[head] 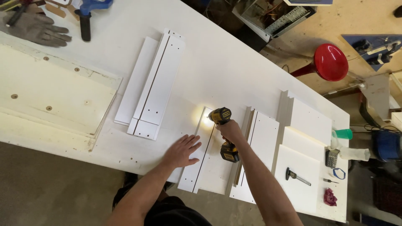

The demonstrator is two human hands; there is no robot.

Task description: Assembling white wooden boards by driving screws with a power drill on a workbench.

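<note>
Filling most of the view: long white workbench (234,62) running diagonally, bare concrete floor (46,188) off its near edge, sawdusty floor w/ red stool (331,62) off the far-right edge. Bench middle is bare; its near edge is crowded. Landmark = grooved white panel (203,150) at near edge. Left of it: two stacked white panels (157,83), then a big worn board (46,92). Right of it: more white panels (301,138) w/ caliper (297,175), calculator (331,158). Left hand (181,150) flat on the landmark panel, fingers spread, pressing it down. Right hand (229,130) wrapped tight around yellow cordless drill (224,133), its nose at the panel's far end, work light glowing there.
</note>
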